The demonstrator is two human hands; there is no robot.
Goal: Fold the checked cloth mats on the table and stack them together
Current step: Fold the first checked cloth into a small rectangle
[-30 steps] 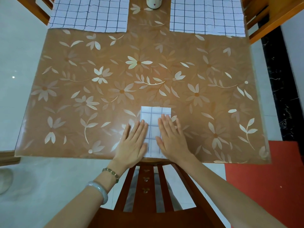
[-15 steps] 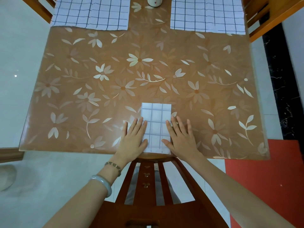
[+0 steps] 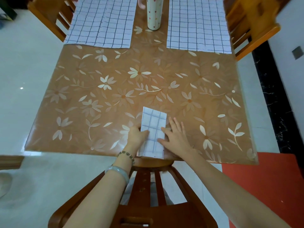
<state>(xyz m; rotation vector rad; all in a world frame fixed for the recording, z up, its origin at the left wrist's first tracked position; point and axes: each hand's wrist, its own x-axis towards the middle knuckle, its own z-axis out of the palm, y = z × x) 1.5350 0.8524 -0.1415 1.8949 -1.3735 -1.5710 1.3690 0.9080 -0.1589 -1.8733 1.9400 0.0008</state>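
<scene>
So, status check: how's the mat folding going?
Left hand grips folded mat at left edge; right hand flat on right edge. Far left mat and far right mat lie unfolded. Nothing in the way.

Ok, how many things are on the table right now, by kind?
1 folded mat
2 flat mats
1 cup
Total: 4
</scene>
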